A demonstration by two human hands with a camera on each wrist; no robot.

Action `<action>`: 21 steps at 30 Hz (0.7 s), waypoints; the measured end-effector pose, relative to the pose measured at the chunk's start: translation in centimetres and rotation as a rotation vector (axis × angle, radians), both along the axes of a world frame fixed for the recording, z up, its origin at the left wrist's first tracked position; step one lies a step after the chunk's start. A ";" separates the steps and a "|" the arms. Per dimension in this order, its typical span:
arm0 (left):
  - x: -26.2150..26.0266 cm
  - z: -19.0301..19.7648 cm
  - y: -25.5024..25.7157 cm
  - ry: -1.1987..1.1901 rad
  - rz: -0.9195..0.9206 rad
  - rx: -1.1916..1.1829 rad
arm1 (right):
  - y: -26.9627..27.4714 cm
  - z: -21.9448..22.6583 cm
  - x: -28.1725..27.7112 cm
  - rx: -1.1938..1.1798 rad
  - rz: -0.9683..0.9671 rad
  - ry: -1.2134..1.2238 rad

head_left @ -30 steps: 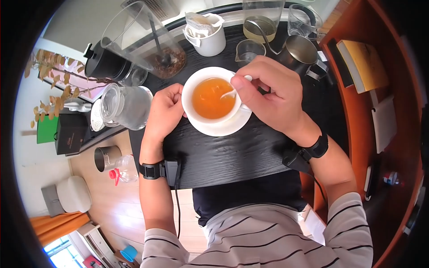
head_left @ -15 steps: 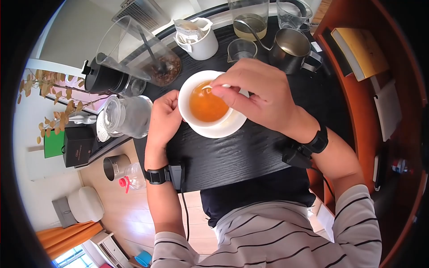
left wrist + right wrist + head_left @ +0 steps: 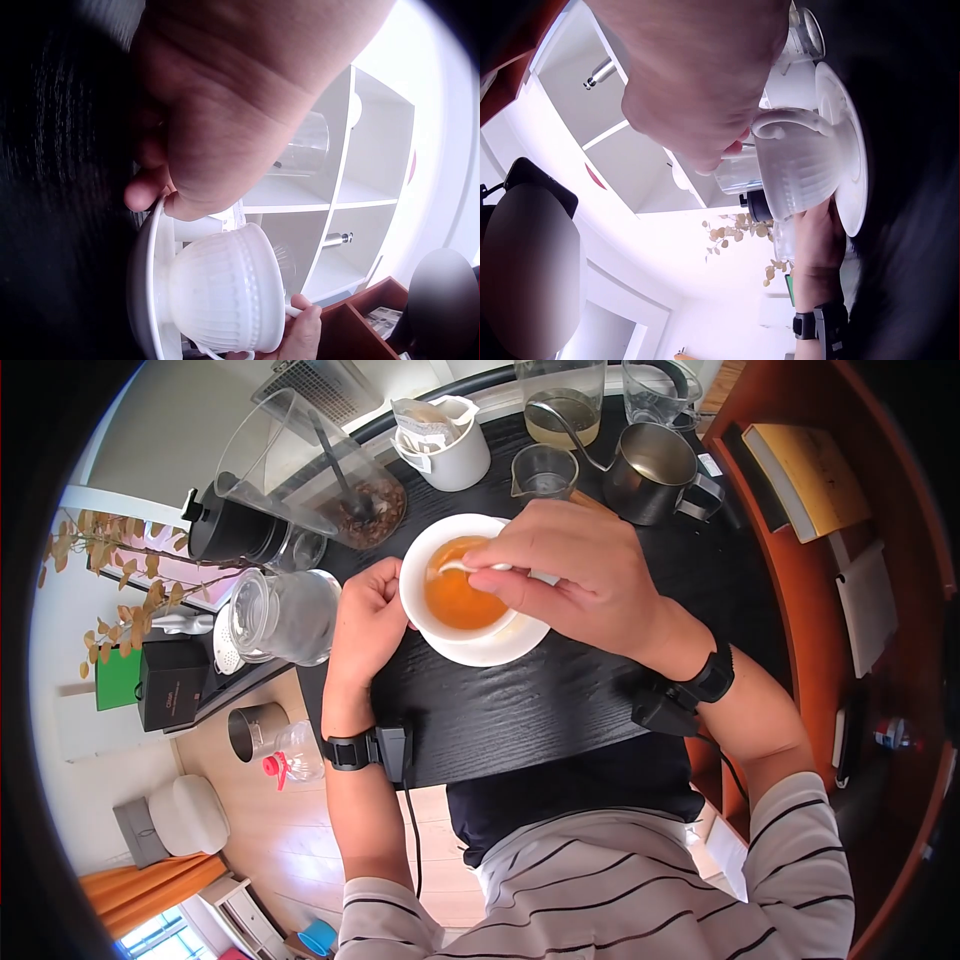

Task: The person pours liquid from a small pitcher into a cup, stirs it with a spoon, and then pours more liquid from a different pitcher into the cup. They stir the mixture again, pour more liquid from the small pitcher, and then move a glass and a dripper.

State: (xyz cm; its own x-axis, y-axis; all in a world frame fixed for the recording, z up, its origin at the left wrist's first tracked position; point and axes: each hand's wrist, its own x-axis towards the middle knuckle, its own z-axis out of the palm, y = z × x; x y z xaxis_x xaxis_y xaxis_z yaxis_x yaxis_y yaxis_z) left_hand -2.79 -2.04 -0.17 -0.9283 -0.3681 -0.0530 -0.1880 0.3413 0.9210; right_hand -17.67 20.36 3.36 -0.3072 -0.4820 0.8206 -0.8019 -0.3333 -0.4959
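Note:
A white cup holding an amber drink stands on a white saucer on the black table. My left hand is at the left of the cup; in the left wrist view its thumb and fingers pinch the rim of the saucer. Between thumb and fingers, my right hand holds a small white spoon over the cup, its end down in the drink. The fluted side of the cup and its curled handle show in the wrist views.
Behind the cup stand a white mug with a drip bag, a small glass beaker and a metal gooseneck pitcher. A glass jar is left of my left hand, and a tilted clear container behind it.
My right hand has carried the spoon leftward across the cup, and the spoon lies flatter now. The left hand keeps its place at the saucer. The head view has shifted slightly.

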 end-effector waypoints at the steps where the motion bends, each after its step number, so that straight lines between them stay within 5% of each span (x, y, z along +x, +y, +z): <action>1: 0.0 0.0 0.0 0.001 0.000 -0.003 | 0.0 0.0 -0.1 0.000 -0.001 -0.001; 7: 0.0 0.1 0.1 0.005 0.007 0.004 | 0.5 0.4 -0.3 0.029 -0.106 -0.032; 16: 0.0 0.1 0.1 -0.002 0.013 0.015 | 0.3 0.4 0.3 0.020 0.136 -0.075; 21: 0.0 -0.1 -0.1 -0.002 0.004 0.014 | 0.2 0.5 -0.3 -0.027 -0.061 0.102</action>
